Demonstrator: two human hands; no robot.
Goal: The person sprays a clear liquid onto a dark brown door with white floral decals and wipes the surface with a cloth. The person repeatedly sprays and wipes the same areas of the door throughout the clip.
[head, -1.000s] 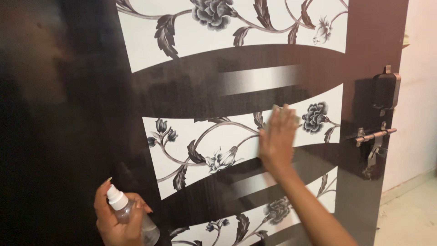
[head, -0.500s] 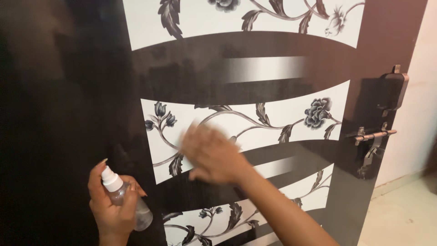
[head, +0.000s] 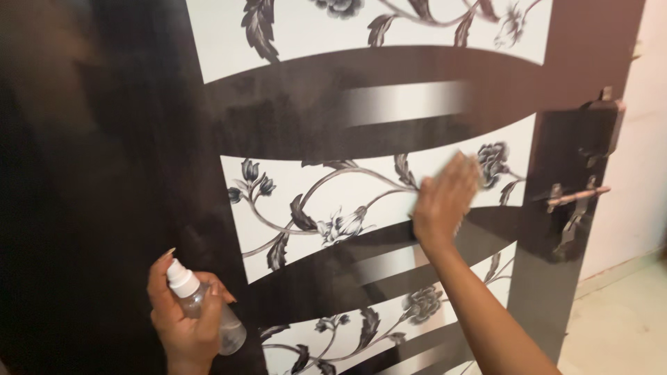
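The right hand [head: 445, 203] lies flat against the door [head: 292, 132], fingers together and pointing toward one o'clock, palm pressed on the white floral band. A pale cloth seems to sit under the fingers (only a thin edge shows at the fingertips, so I cannot tell its shape). The hand covers the band just at nine o'clock of a dark printed rose [head: 492, 158].

The left hand [head: 184, 319] is down at seven o'clock of the view, curled around a small clear spray bottle [head: 205, 309] with a white nozzle cap; the bottle stands tilted, cap toward eleven o'clock, held close to the dark wood-grain edge of the door. No label shows on it.

At three o'clock of the right hand, a coppery sliding bolt [head: 573, 198] sits on the door's dark stile, with a black lock case [head: 601, 125] above it.
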